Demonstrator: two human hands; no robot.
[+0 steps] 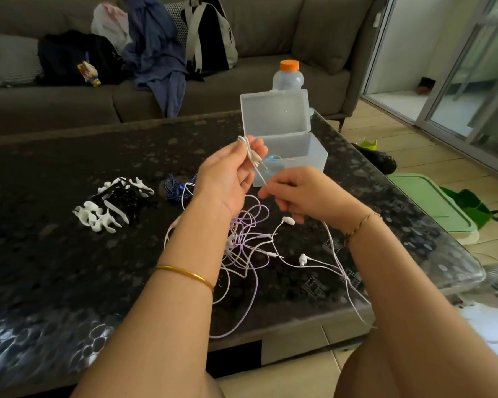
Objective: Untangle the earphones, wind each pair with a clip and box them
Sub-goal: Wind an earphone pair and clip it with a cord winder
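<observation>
- White cable end [252,155]: doubled over, plug pointing down-right. It is held up above the table [55,173], between the two hands, just in front of the open box [305,156].
- Long axis: slants from upper left, at the left fingertips, to lower right, toward the right fingertips.
- Left hand [227,176]: palm turned toward the camera, thumb and fingers pinching the fold at the top.
- Right hand [299,196]: lower and to the right, knuckles up, fingers curled, tips appearing to pinch the same strand just below the plug.
- Earphones [246,242]: white and lilac cords in one loose tangle on the table, directly beneath both wrists. Some strands trail over the near edge.
- Judgement: untangling is underway and nothing here is wound. The next pull likely draws the strand up out of the tangle, with the left hand anchoring.
- Clips [112,205]: black-and-white heap, well to the left, so the left hand is nearer.
- Box: lid up, with something blue inside that I cannot identify.
</observation>
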